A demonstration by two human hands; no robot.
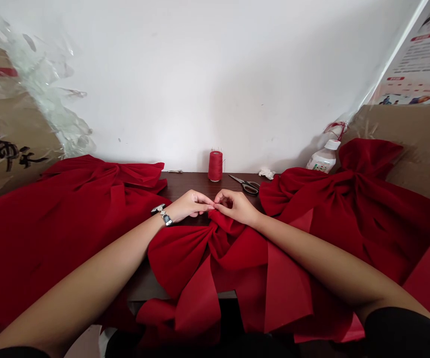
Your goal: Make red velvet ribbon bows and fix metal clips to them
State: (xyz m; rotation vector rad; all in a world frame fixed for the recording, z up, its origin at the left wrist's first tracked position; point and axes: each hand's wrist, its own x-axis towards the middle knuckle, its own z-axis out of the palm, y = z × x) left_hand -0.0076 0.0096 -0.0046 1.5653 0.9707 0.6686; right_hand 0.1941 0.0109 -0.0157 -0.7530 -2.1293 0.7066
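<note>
My left hand [190, 206] and right hand [237, 207]: fingers [218, 198] closed, pinching the red bow [181, 253]. Beyond, on the surface [185, 183]: spool [215, 166], scissors [245, 185]. More bows [349, 209] either side.

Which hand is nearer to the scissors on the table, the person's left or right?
Right. The right hand lies just in front of the scissors, slightly to their left and apart from them. The left hand is farther off, beyond the right hand on the scissors' left.
</note>
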